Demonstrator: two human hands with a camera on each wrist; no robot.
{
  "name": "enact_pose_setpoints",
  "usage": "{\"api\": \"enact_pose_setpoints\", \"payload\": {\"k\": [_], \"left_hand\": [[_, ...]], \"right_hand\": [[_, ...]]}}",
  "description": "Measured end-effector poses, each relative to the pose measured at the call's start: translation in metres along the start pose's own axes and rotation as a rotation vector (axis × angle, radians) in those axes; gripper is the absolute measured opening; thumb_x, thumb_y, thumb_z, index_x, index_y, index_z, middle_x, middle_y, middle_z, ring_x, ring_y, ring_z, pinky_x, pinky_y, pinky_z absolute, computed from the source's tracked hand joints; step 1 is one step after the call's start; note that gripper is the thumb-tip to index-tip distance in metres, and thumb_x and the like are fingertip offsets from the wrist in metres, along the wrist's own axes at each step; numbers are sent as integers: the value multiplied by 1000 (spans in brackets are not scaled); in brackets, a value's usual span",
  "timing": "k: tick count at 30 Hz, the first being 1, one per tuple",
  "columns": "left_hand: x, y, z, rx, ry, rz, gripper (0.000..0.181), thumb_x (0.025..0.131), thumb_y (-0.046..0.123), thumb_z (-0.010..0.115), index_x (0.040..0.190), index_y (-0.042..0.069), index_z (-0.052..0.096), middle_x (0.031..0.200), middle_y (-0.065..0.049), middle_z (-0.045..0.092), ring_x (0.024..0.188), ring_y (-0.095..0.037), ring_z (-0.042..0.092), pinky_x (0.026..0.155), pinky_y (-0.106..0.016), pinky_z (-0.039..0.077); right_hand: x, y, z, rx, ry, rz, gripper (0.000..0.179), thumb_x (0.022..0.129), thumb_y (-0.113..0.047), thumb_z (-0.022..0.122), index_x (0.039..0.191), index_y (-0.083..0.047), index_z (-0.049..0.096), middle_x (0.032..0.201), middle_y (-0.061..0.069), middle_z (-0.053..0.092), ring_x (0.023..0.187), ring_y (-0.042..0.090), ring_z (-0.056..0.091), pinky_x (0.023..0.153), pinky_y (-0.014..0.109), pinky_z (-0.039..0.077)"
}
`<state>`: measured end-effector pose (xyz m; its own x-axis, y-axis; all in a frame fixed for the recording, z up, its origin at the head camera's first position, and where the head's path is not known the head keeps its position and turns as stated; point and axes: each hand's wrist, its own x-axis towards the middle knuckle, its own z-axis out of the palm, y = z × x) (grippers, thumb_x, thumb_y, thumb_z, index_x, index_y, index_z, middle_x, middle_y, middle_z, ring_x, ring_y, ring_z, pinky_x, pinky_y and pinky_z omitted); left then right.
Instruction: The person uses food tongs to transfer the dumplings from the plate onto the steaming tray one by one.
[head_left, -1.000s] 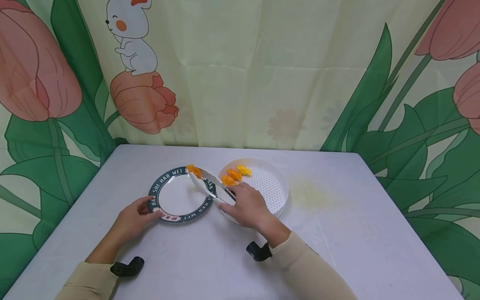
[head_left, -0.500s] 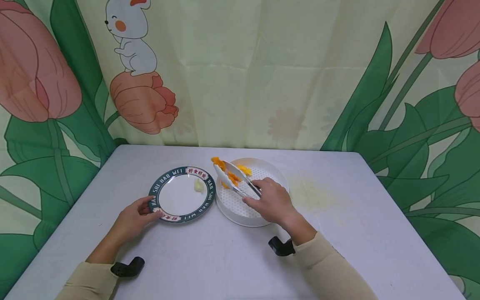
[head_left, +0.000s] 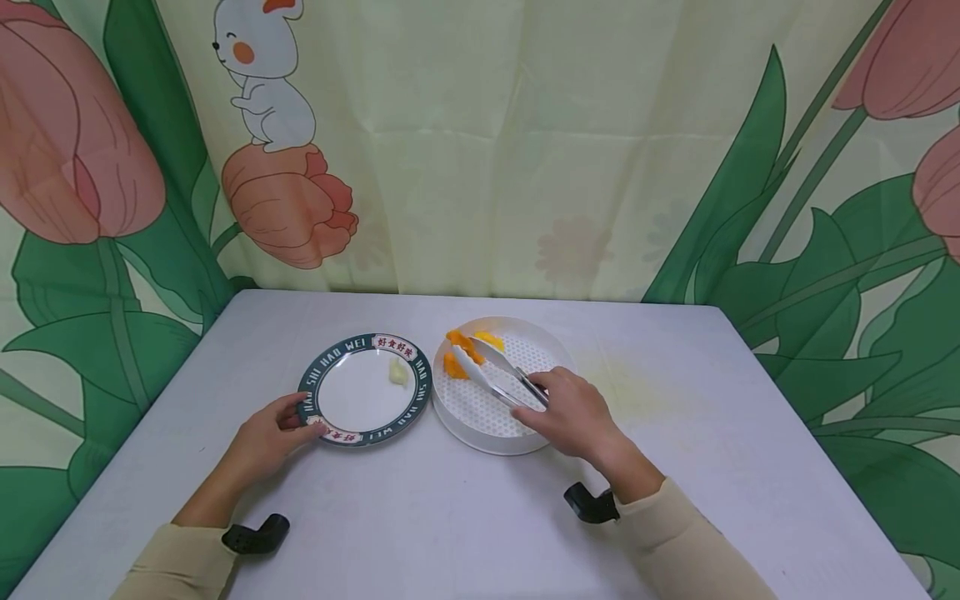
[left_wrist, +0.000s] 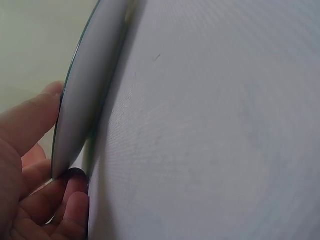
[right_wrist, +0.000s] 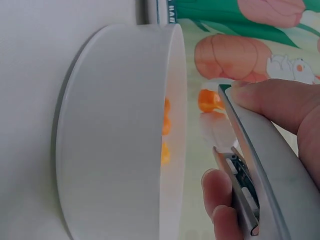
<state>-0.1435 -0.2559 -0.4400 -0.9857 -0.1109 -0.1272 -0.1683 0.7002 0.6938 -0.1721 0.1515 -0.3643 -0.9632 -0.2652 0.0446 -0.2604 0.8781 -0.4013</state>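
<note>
My left hand (head_left: 266, 437) grips the near left rim of a plate (head_left: 322, 367) with a dark green lettered border. In the left wrist view, the thumb lies on the upper face of the plate (left_wrist: 85, 85) and fingers curl under its edge. A small pale yellowish piece (head_left: 397, 372) lies on it. Metal tongs (head_left: 517, 392) with white tips are held in my right hand (head_left: 577, 417), which in the right wrist view squeezes the tong arms (right_wrist: 270, 160). Between the tips sits an orange piece (head_left: 458, 339), above a round white perforated-bottom container (head_left: 491, 443).
More orange pieces (head_left: 453, 367) and a yellow piece (head_left: 491, 339) lie at the left back inside the container. The plate stands close beside the container's left wall. A white cloth covers the table (head_left: 420, 525); a printed curtain (head_left: 480, 183) hangs behind it.
My right hand has carried the tongs and orange piece rightward from over the plate to above the container, then lower. The pale piece now shows on the plate. The left hand stays put.
</note>
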Motion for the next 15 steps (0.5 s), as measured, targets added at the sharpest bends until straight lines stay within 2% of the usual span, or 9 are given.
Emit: {"api": "enact_pose_setpoints", "payload": {"k": [15], "left_hand": [[0, 0, 1, -5, -6, -18, 83, 90, 43, 74, 149, -4, 38, 131, -33, 53, 117, -45, 50, 97, -57, 47]], "right_hand": [[-10, 9, 3, -8, -76, -13, 53, 87, -39, 73, 127, -6, 68, 110, 8, 65, 87, 20, 54, 70, 33, 45]]}}
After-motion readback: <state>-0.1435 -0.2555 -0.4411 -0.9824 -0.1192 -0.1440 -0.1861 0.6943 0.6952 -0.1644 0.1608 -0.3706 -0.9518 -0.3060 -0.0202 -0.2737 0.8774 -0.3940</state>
